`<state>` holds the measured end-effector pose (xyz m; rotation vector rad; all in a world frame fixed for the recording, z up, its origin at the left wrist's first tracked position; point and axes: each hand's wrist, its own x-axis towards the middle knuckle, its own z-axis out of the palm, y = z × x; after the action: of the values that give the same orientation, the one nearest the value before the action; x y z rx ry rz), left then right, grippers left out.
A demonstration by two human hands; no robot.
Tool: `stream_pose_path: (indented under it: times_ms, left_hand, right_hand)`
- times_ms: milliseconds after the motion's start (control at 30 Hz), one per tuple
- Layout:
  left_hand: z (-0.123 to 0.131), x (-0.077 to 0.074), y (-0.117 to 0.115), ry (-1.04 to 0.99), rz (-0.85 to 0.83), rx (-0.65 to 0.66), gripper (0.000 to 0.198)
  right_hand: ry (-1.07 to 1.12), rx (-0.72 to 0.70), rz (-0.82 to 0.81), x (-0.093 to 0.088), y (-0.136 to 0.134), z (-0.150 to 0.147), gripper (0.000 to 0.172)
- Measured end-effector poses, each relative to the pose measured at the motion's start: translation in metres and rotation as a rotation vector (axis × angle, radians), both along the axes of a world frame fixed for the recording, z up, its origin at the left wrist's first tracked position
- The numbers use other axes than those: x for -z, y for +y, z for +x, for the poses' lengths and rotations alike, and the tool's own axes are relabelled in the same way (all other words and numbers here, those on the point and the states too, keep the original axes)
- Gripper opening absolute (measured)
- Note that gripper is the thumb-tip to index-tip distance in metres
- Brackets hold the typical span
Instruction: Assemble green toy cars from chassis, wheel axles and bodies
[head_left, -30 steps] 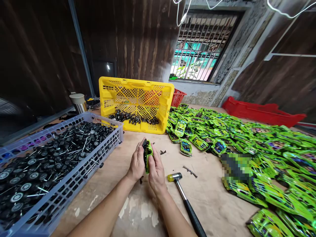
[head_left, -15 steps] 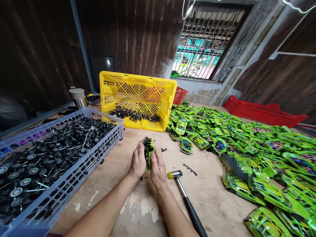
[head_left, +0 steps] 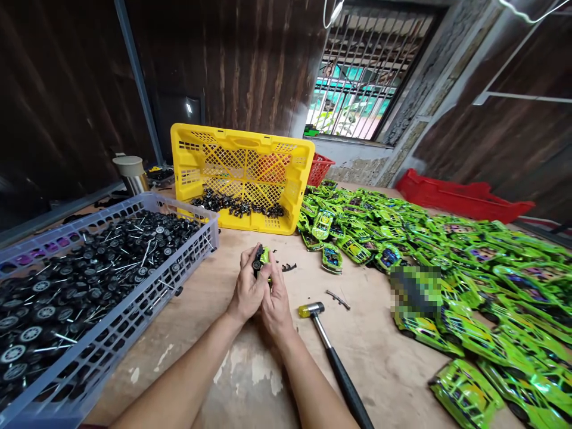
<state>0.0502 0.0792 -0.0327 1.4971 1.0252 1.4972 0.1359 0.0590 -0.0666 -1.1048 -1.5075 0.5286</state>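
Both my hands meet over the middle of the wooden table (head_left: 375,357) and clasp one green toy car (head_left: 261,260) with a black wheel showing at its top. My left hand (head_left: 246,291) wraps the car's left side. My right hand (head_left: 274,301) presses against its right side, fingers closed. Most of the car is hidden between my palms. A small hammer (head_left: 328,351) with a yellow and metal head lies on the table just right of my right wrist.
A grey-blue crate (head_left: 134,298) of black wheels on metal axles stands at the left. A tipped yellow crate (head_left: 243,173) holds small black parts behind. A large heap of green car bodies (head_left: 447,262) covers the right. Red trays (head_left: 460,199) and a metal cup (head_left: 129,173) sit farther back.
My hands have closed tighter around the car and turned it, so less green shows and a wheel faces up. The view shifted slightly right.
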Motion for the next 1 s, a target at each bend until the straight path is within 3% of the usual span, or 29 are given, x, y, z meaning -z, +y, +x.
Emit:
stream_pose_path:
  times_ms: [133,233,367,433,767,900,1000]
  left_hand:
    - [-0.005,-0.001,0.004,0.034,-0.018,-0.017,0.036]
    - [-0.008,0.002,0.01,-0.062,-0.074,0.068,0.035]
    - [-0.007,0.004,0.011,-0.193,-0.139,0.347,0.034]
    - [-0.006,0.004,0.009,-0.171,-0.137,0.396,0.034]
    - [-0.008,0.007,0.011,-0.031,-0.1,0.363,0.031]
    - [-0.005,0.002,0.005,0.075,-0.053,0.357,0.024]
    - [-0.002,-0.002,-0.001,0.186,0.017,0.304,0.015]
  right_hand:
    - [-0.003,0.04,0.008,-0.006,0.001,0.006,0.062]
    - [0.118,0.031,-0.088,-0.015,0.004,0.018,0.069]
    - [0.362,-0.051,-0.158,-0.025,0.01,0.039,0.05]
    - [0.374,-0.091,-0.144,-0.028,0.011,0.046,0.04]
    - [0.156,-0.043,-0.024,-0.029,0.009,0.055,0.024]
    - [-0.066,0.065,0.072,-0.05,0.006,0.055,0.024]
    - [-0.406,0.185,0.142,-0.073,0.012,0.043,0.028]
